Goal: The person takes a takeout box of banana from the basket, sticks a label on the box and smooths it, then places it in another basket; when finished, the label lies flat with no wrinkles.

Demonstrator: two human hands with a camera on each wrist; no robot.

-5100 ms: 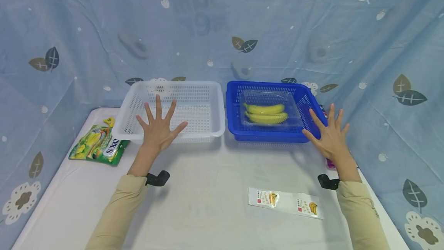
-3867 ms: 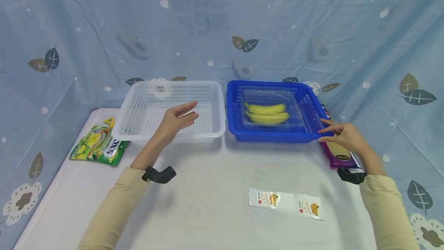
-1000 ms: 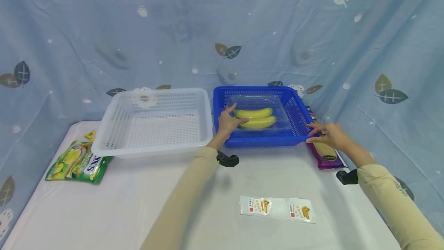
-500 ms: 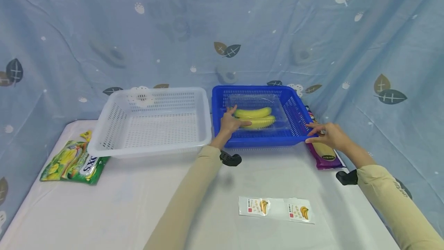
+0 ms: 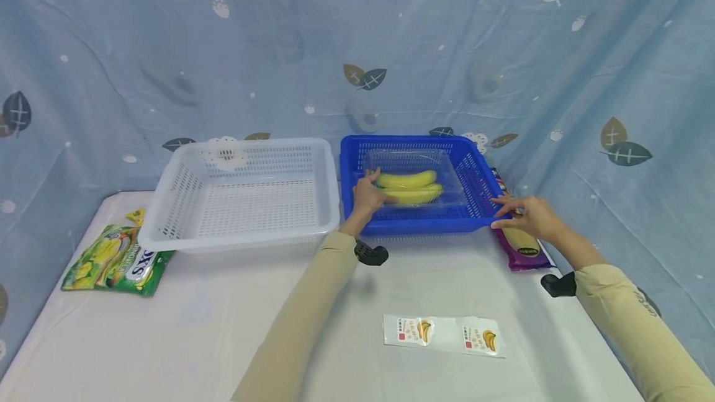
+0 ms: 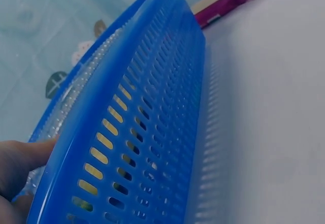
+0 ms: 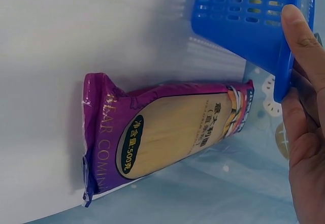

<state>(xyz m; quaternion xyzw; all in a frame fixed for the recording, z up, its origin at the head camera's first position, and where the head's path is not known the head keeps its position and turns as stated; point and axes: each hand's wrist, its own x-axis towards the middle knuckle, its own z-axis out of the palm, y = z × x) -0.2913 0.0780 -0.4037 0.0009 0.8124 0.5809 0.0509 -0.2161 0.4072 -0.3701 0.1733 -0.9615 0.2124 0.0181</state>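
The blue basket [image 5: 424, 226] stands at the back right, holding a clear plastic box [image 5: 454, 186] with yellow bananas [image 5: 412, 196] in it. My left hand [image 5: 368, 196] reaches over the basket's front left side and grips the left end of the box. In the left wrist view, its thumb [image 6: 30, 155] shows behind the blue rim; the other fingers are mostly hidden. At the basket's front right corner my right hand [image 5: 533, 217] pinches the rim, thumb and fingers on either side of it in the right wrist view.
A white basket [image 5: 240, 242] stands left of the blue one. A green packet [image 5: 114, 259] lies at the far left. A purple noodle packet [image 7: 167, 132] lies right of the blue basket. Two banana labels on a strip [image 5: 444, 336] lie on the white table [image 5: 212, 340] in front.
From spread above the baskets, my right hand has come down onto the blue rim. My left hand has moved right into the blue basket and closed on the clear box. The head view has shifted.
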